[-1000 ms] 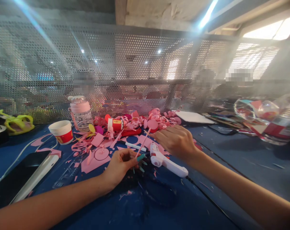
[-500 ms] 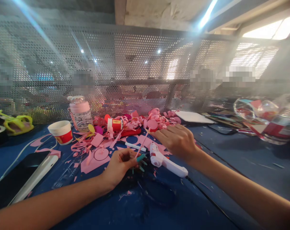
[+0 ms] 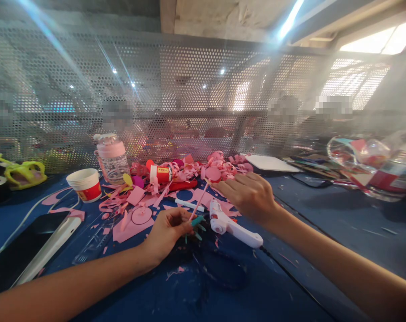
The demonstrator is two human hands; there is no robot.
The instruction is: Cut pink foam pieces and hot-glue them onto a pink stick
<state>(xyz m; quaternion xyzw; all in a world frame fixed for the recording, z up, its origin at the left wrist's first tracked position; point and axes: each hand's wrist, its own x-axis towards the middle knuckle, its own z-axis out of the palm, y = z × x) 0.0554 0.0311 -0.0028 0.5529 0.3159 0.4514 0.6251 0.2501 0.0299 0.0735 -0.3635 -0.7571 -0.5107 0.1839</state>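
My left hand (image 3: pixel 171 230) is closed in a pinch on the lower end of a thin pink strip (image 3: pixel 198 203). Teal pointed pieces (image 3: pixel 197 222) stick out beside its fingertips. The strip slants up to my right hand (image 3: pixel 246 194), whose fingers are curled and closed at the upper end. That hand hides much of its own grip. Just below it, a white hot glue gun (image 3: pixel 236 230) lies on the blue table, its black cord running toward the lower right. A white pen-like stick (image 3: pixel 189 205) rests behind the strip.
Pink paper scraps (image 3: pixel 185 172) are heaped behind my hands, with a tipped red-and-white paper cup (image 3: pixel 160 174) among them. Stacked paper cups (image 3: pixel 85 184), a bottle (image 3: pixel 111 156) and a black phone-like slab (image 3: pixel 28 246) are left. A clear plastic container (image 3: pixel 394 174) stands right.
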